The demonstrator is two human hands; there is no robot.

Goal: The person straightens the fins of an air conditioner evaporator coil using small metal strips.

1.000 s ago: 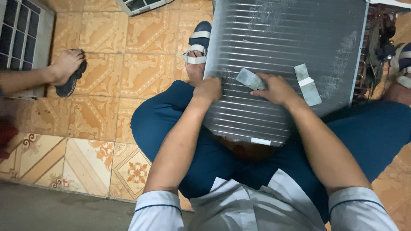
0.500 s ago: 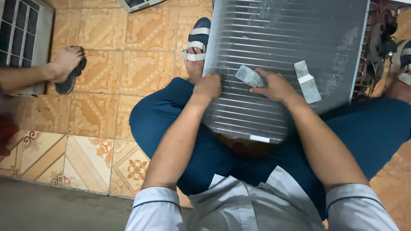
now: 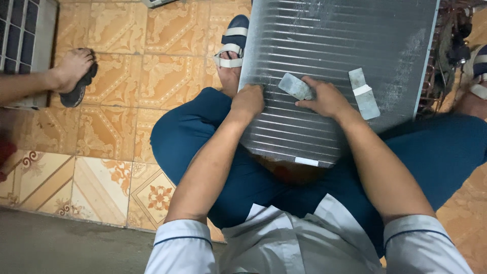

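Head view, right hand (image 3: 327, 99) unmoved on finned coil (image 3: 329, 45)

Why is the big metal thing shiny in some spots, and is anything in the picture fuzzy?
In the head view, light from above glints pale on the ribbed metal panel, brightest near its top; the left hand and right hand with the flat metal piece look sharp; the red blotch at the left edge is blurred; the grey floor strip sits dim.
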